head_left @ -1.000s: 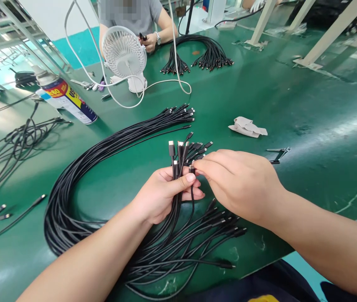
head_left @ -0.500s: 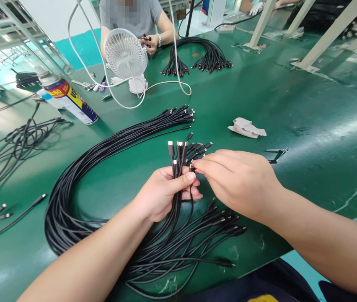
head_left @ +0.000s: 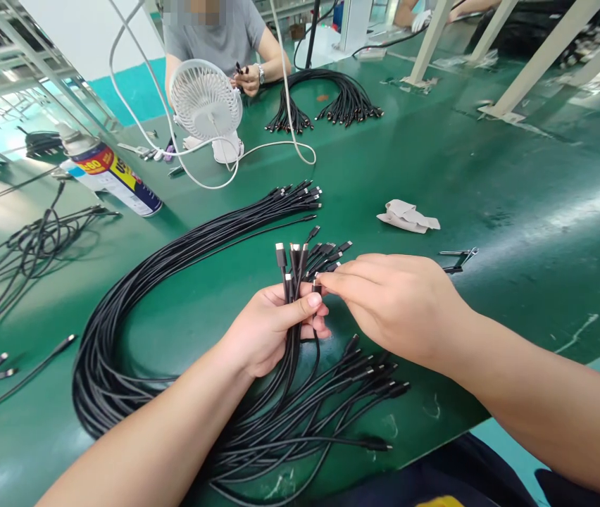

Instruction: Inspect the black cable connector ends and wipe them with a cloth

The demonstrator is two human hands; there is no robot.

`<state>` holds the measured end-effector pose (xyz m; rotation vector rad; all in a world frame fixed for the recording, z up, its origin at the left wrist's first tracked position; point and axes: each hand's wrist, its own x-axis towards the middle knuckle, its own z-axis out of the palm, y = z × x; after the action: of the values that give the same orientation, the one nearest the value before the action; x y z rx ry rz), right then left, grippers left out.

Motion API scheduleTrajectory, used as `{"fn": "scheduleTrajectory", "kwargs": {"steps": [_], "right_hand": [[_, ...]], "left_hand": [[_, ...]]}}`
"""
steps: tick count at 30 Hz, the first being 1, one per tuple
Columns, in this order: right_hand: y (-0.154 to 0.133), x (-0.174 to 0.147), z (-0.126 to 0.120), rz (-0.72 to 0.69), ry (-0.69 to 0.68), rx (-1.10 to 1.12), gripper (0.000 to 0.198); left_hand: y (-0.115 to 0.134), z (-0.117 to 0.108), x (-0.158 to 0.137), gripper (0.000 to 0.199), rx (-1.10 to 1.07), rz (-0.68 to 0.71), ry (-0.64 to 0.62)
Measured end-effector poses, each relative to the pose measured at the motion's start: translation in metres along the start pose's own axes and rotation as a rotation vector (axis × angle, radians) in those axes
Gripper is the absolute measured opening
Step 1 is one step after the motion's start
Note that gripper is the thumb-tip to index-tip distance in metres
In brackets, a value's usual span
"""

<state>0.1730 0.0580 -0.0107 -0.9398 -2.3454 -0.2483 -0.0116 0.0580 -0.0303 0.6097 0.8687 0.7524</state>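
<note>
While the left hand [head_left: 271, 322] clasps several black cables [head_left: 291, 345] with their connector ends [head_left: 280, 255] upright, thumb across them, the right hand [head_left: 398, 303] bends over one connector [head_left: 316, 288] at the left thumb's tip, its fingertips at the metal end; whether they pinch it, I cannot tell. The held cables are above the near middle of the green table [head_left: 355, 179], and a larger cable bundle [head_left: 120, 296] curves round to their left. Farther left stands a spray can [head_left: 115, 176]; toward the far side, a white fan [head_left: 205, 98].
</note>
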Motion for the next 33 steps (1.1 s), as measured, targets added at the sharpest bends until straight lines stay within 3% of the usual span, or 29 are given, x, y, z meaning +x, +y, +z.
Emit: {"fn": "scheduleTrajectory", "kwargs": {"steps": [14, 19, 23, 29, 33], "right_hand": [[-0.001, 0.000, -0.005, 0.011, -0.027, -0.025, 0.029], [-0.001, 0.002, -0.007, 0.079, -0.056, -0.009, 0.026], [0.000, 0.003, -0.007, 0.200, -0.114, 0.168, 0.024], [0.001, 0.010, -0.005, 0.412, -0.212, 0.619, 0.013], [0.005, 0.015, -0.008, 0.429, -0.312, 0.806, 0.020]], "left_hand": [[0.001, -0.002, -0.001, 0.017, -0.003, -0.005, -0.018], [0.001, -0.001, -0.001, 0.018, -0.006, -0.004, -0.031], [0.001, -0.001, -0.001, 0.020, 0.008, -0.007, -0.034], [0.001, 0.002, -0.003, 0.023, 0.059, 0.017, -0.092], [0.001, 0.004, -0.004, 0.025, 0.133, 0.023, -0.126]]}}
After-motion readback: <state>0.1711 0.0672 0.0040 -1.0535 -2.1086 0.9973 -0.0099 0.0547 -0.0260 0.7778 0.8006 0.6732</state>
